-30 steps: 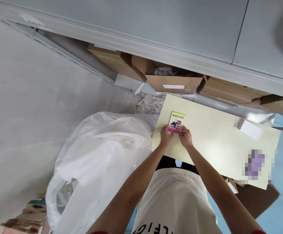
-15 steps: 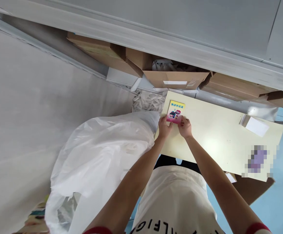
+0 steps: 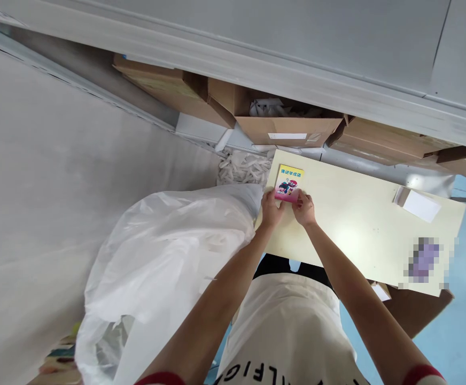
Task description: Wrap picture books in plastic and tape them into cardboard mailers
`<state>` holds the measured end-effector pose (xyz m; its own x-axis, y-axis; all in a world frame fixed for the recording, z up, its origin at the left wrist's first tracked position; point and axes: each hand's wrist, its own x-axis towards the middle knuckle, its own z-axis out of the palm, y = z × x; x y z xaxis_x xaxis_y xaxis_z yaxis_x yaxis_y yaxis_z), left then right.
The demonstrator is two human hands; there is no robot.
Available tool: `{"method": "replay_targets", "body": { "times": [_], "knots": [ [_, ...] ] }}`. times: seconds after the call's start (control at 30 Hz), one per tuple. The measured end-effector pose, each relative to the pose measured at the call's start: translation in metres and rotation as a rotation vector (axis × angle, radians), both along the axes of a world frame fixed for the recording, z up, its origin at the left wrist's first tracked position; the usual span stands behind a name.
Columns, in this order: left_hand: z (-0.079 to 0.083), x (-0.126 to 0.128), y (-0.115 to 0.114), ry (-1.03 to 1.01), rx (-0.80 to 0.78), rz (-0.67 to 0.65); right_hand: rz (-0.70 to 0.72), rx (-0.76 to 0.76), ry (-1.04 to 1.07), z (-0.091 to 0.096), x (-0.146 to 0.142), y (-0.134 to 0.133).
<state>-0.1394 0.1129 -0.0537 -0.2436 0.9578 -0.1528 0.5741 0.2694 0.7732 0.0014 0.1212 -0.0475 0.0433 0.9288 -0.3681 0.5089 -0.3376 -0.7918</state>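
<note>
The white bag (image 3: 169, 251), thin and wrinkled, bulges beside your smooth, cream tabletop (image 3: 349, 214). The flat, rectangular booklet (image 3: 289, 183) lies nearer its far left corner than a second ago (the placing seems unfinished). Your left hand (image 3: 272, 210) and right hand (image 3: 304, 209) pinch its near corners with the fingers.

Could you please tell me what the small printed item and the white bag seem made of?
Printed item: probably smooth paper or card, judging by its crisp print and straight edges. White bag: likely thin, slightly glossy plastic, given its translucent folds.
</note>
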Motion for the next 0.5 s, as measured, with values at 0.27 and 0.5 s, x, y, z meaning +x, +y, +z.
{"method": "replay_targets", "body": {
  "times": [0.27, 0.5],
  "knots": [
    [0.006, 0.002, -0.01, 0.003, -0.019, -0.019, -0.067, -0.06, 0.014, 0.01, -0.001, -0.005],
    [0.051, 0.019, -0.007, -0.034, 0.221, -0.077, -0.168, 0.171, 0.079, 0.084, 0.036, -0.026]
  ]
}}
